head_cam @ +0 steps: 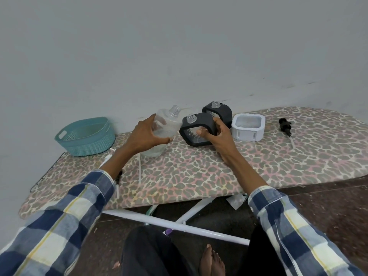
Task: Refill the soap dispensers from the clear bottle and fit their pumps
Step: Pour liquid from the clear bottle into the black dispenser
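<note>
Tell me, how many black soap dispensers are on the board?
2. One black dispenser is gripped by the right hand, beside the clear bottle. The other black dispenser stands just behind it, near the white container.

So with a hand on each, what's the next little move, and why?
Probably tip the clear plastic bottle further, bringing its threaded mouth over the open neck of the near black-framed dispenser. The left hand grips the uncapped, already leaning bottle; the right hand grips the dispenser, which has no pump.

Hands (146, 134) on bottle (163, 132), dispenser (197, 126)
</note>
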A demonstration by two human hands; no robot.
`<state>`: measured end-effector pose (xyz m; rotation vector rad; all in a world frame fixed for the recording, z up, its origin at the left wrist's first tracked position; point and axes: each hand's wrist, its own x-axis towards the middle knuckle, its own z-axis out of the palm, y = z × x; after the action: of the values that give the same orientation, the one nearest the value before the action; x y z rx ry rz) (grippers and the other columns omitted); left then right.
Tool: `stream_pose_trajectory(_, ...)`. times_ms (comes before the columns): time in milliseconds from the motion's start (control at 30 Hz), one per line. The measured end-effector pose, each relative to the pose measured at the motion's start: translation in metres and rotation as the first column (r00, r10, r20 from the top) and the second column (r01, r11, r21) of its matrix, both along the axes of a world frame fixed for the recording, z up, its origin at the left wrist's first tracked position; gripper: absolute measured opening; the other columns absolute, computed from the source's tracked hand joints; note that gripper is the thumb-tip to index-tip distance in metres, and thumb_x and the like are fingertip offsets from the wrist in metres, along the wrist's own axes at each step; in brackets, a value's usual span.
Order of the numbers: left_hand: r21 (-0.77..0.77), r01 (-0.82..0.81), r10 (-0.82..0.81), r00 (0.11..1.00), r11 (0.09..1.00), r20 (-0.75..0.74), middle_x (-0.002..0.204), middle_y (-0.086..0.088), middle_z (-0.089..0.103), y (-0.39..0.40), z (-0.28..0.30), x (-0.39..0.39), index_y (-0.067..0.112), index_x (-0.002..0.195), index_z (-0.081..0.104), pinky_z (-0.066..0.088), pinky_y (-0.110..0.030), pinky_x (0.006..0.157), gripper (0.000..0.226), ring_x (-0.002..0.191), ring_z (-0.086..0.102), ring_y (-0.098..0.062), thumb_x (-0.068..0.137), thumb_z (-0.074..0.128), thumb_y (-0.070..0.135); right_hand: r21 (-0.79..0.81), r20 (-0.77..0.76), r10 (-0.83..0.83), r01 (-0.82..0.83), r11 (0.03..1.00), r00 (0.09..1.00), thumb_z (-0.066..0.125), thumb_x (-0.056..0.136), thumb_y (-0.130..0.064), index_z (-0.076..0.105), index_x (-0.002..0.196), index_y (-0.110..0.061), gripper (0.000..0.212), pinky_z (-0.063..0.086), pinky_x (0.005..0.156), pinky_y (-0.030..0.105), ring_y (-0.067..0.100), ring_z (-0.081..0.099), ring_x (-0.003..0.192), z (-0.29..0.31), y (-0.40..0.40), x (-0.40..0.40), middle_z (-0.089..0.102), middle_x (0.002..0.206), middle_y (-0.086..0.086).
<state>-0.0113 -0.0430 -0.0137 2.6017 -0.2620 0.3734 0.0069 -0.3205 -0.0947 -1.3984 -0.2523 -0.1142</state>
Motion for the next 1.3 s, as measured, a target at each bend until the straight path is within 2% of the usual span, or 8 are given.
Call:
stream_pose_trajectory(133,0.050,0.060,-0.057,0.997,0.997,-0.050,0.117,0.006,0.072,0.000,0.004,0.004,0.035,0.119,0.062,0.060,-0.039,0.087,0.064,0.101,0.068,-0.015,0.067,0.097,0.047,-0.035,0.026,-0.053,0.054,0.998,0.998,0.096,0.077,-0.036,0.063,0.139,-0.026,0.071,0.057,0.107,0.045,0.015,0.069,0.121,-0.001,-0.002,0.000,0.073,0.130,-0.004)
stream_pose_trajectory(300,0.078,0.087,-0.080,0.993,0.993,-0.086,0.095,0.010,0.060,-0.006,0.003,0.006,0.024,0.117,0.059,0.040,-0.027,0.065,0.067,0.078,0.052,-0.005,0.068,0.099,0.047,-0.102,0.055,-0.124,0.129,0.986,0.991,0.096,0.075,-0.040,0.060,0.142,-0.029,0.077,0.057,0.108,0.043,0.015,0.064,0.128,-0.001,-0.003,0.001,0.066,0.139,-0.002)
stream_pose_trajectory(467,0.014,0.133,-0.131,0.988,0.991,-0.078,0.107,0.008,0.066,-0.002,-0.002,0.004,0.030,0.118,0.060,0.042,-0.027,0.069,0.062,0.081,0.052,-0.006,0.072,0.096,0.049,-0.226,0.134,-0.159,0.186,0.956,0.978,0.091,0.082,-0.041,0.055,0.147,-0.021,0.077,0.053,0.110,0.044,0.019,0.059,0.130,-0.001,0.000,-0.002,0.061,0.143,0.001)
stream_pose_trajectory(600,0.012,0.153,-0.152,0.986,0.988,-0.062,0.096,0.005,0.065,-0.001,-0.004,0.003,0.031,0.120,0.057,0.040,-0.019,0.063,0.059,0.071,0.052,-0.001,0.076,0.094,0.049,-0.223,0.133,-0.171,0.197,0.955,0.976,0.087,0.088,-0.040,0.049,0.155,-0.021,0.079,0.051,0.113,0.037,0.015,0.056,0.135,-0.006,-0.002,-0.010,0.059,0.149,0.000)
stream_pose_trajectory(767,0.037,0.183,-0.178,0.978,0.982,-0.111,0.101,-0.006,0.066,-0.002,0.002,0.003,0.032,0.115,0.056,0.045,-0.032,0.072,0.057,0.085,0.058,-0.021,0.075,0.095,0.046,-0.215,0.150,-0.185,0.215,0.953,0.971,0.085,0.087,-0.044,0.056,0.144,-0.025,0.067,0.057,0.106,0.044,0.014,0.065,0.124,-0.009,-0.006,-0.015,0.068,0.134,-0.004)
stream_pose_trajectory(933,0.057,0.172,-0.164,0.978,0.983,-0.128,0.092,0.004,0.061,0.002,0.008,-0.002,0.032,0.113,0.060,0.039,-0.028,0.067,0.056,0.077,0.050,-0.009,0.074,0.096,0.047,-0.193,0.160,-0.178,0.208,0.959,0.971,0.085,0.090,-0.032,0.059,0.138,-0.023,0.056,0.059,0.101,0.038,0.009,0.067,0.116,-0.007,-0.007,-0.018,0.070,0.127,-0.005)
stream_pose_trajectory(1133,0.117,0.170,-0.152,0.977,0.979,-0.149,0.086,0.010,0.054,0.003,0.015,-0.004,0.038,0.110,0.061,0.037,-0.030,0.067,0.055,0.074,0.047,-0.004,0.071,0.096,0.053,-0.186,0.144,-0.176,0.202,0.962,0.974,0.089,0.083,-0.045,0.059,0.137,-0.024,0.065,0.059,0.101,0.042,0.015,0.068,0.118,-0.006,-0.009,-0.018,0.070,0.129,-0.004)
stream_pose_trajectory(1300,0.135,0.176,-0.150,0.972,0.975,-0.182,0.095,0.006,0.061,0.007,0.015,-0.004,0.042,0.111,0.062,0.041,-0.031,0.072,0.057,0.083,0.053,-0.005,0.068,0.095,0.060,-0.187,0.185,-0.191,0.225,0.956,0.964,0.089,0.085,-0.035,0.061,0.138,-0.023,0.061,0.058,0.098,0.030,0.012,0.067,0.116,-0.004,-0.009,-0.021,0.070,0.127,-0.005)
